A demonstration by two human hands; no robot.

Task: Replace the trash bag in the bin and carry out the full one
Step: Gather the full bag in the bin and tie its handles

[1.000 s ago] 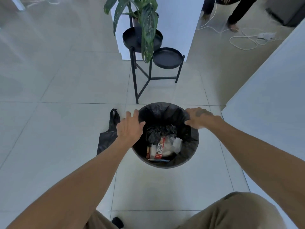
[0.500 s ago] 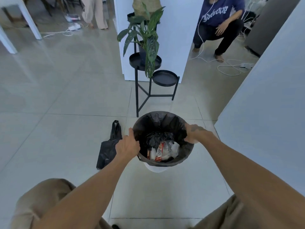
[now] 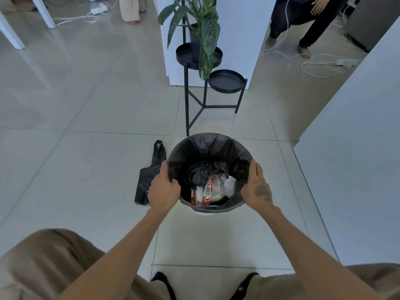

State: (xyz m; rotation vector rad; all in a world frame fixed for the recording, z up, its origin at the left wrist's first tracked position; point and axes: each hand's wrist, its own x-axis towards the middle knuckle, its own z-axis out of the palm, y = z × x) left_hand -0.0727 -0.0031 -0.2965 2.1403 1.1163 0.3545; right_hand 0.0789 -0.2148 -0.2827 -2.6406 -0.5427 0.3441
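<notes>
Now my left hand (image 3: 163, 189) and right hand (image 3: 257, 189) each pinch the trash bag (image 3: 216, 146) edge at the bin rim; spare bag (image 3: 149, 176) lies on floor just left.

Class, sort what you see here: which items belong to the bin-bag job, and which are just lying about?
Belongs to the job:
bin
full black liner
spare black bag
left hand on the rim
right hand on the rim

Just lying about:
plant stand
potted plant
white cables
</notes>
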